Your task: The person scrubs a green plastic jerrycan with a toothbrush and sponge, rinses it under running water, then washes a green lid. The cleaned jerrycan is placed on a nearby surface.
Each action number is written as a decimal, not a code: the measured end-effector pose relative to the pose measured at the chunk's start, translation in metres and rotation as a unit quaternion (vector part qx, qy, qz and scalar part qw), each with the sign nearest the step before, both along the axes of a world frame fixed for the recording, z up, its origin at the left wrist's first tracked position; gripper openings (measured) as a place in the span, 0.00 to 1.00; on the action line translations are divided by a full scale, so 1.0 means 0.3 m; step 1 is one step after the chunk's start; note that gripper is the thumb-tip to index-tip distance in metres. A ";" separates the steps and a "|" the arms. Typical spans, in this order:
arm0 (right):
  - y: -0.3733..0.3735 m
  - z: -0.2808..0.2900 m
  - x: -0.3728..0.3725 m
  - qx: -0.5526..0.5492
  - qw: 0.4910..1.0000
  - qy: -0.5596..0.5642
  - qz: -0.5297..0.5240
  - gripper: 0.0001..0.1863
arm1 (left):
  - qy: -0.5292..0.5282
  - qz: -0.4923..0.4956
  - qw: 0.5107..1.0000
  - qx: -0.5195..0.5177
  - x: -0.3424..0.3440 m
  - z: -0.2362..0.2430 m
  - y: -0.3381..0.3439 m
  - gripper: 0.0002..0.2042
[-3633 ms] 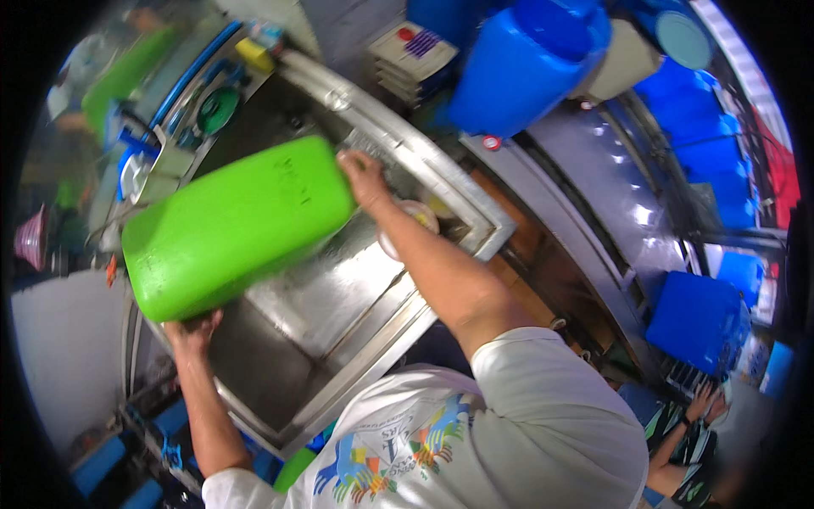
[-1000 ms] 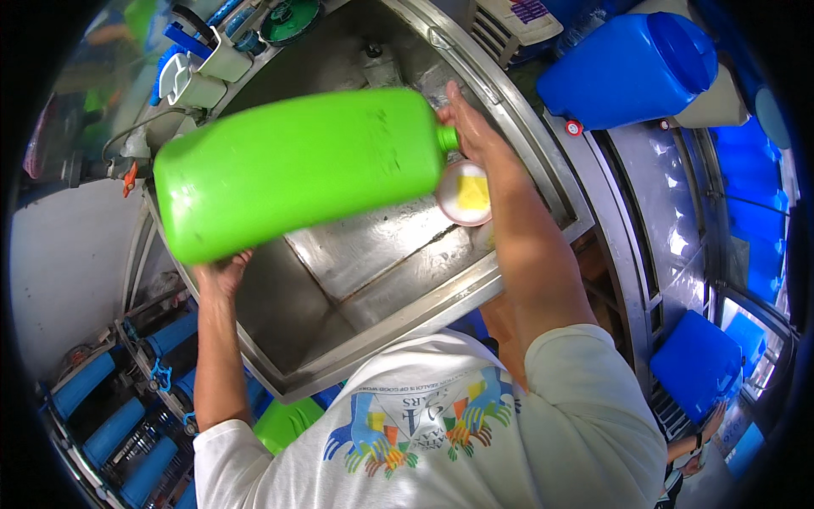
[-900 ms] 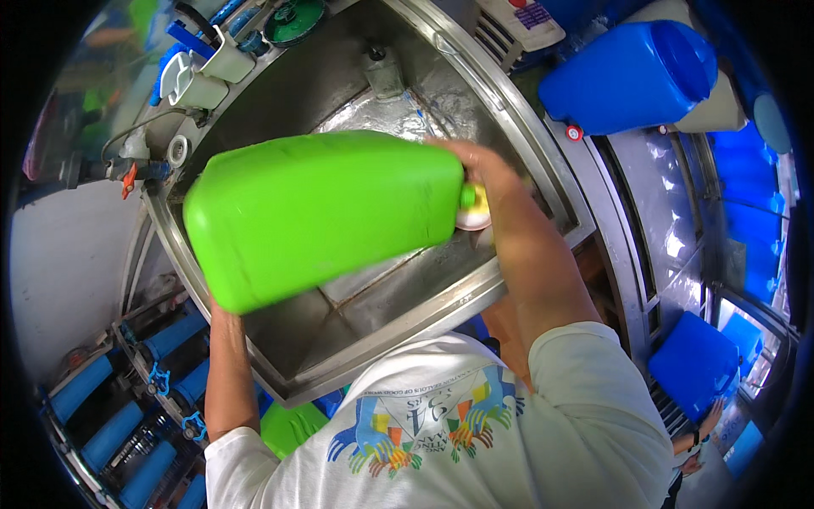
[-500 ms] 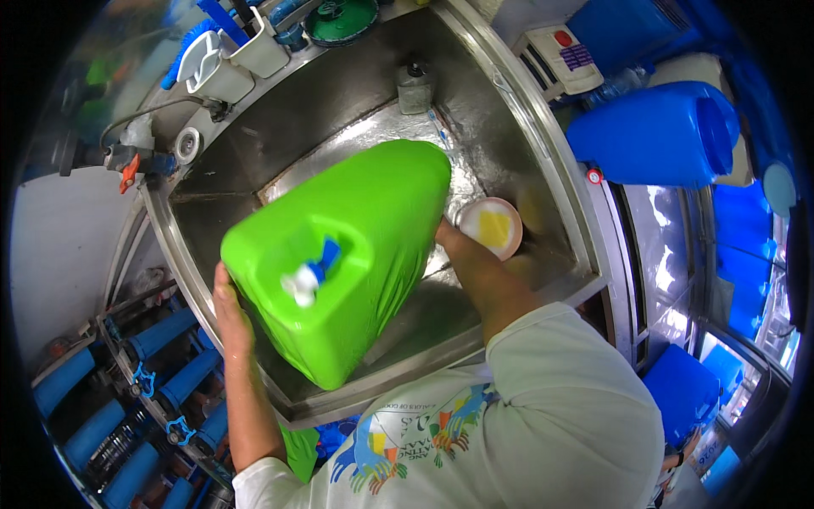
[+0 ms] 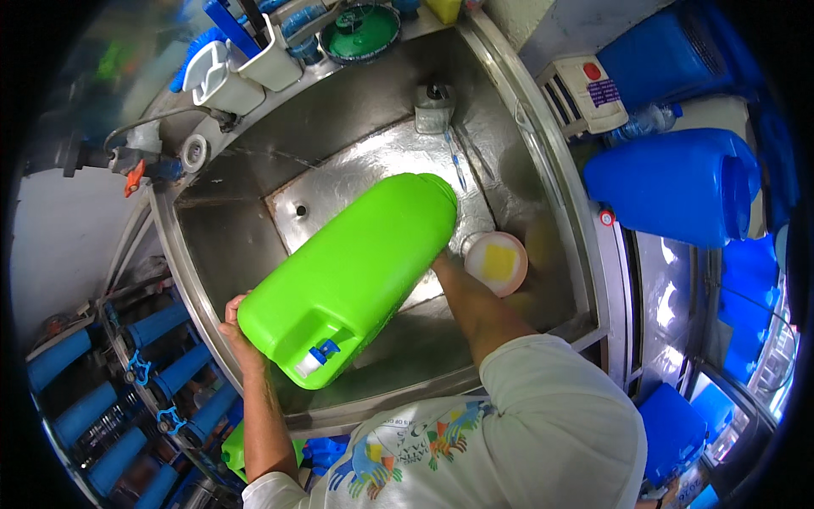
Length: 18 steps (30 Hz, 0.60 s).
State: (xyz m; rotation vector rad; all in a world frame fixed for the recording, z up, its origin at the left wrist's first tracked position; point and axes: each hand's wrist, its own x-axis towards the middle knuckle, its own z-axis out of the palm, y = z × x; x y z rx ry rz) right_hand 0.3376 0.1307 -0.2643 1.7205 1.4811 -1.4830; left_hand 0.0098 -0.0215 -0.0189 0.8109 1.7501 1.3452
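A bright green plastic water container (image 5: 352, 246) with a blue-and-white tap (image 5: 317, 356) lies tilted over the steel sink (image 5: 398, 392), held between my hands. My left hand (image 5: 241, 332) grips its lower left end near the tap, fingers curled round the edge. My right hand (image 5: 439, 265) reaches under its right side, and the fingers are hidden behind it. Beside my right forearm, a round pinkish bowl (image 5: 521, 270) holds whitish liquid and a yellow sponge (image 5: 499, 263).
In the sink's far part stand a clear bottle (image 5: 434, 110) and a toothbrush-like stick (image 5: 459, 161). White holders (image 5: 222, 78) and a green lid (image 5: 359, 34) line the back ledge. A blue container (image 5: 666, 182) lies right; blue cylinders (image 5: 83, 416) fill a rack at left.
The green container has turned in my hands, its tap end swinging toward me and its tap now facing nearer the front edge. Both hands have stayed on it.
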 end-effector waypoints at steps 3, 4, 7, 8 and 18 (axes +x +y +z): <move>0.016 0.006 0.013 -0.003 1.000 0.014 0.000 0.20 | -0.055 -0.007 0.998 -0.025 0.032 0.092 0.081 0.42; 0.021 0.010 0.020 -0.004 1.000 0.019 -0.002 0.20 | -0.044 -0.043 0.998 -0.009 0.042 0.140 0.128 0.44; 0.030 0.030 0.047 -0.010 0.999 0.038 -0.010 0.20 | -0.049 -0.226 0.973 0.004 0.072 0.317 0.355 0.48; 0.033 0.039 0.059 -0.011 0.999 0.044 -0.014 0.20 | -0.066 -0.250 0.966 0.002 0.093 0.365 0.453 0.47; -0.033 0.150 0.197 -0.046 0.993 0.086 -0.070 0.20 | -0.177 -0.007 0.981 0.073 0.447 0.326 1.243 0.49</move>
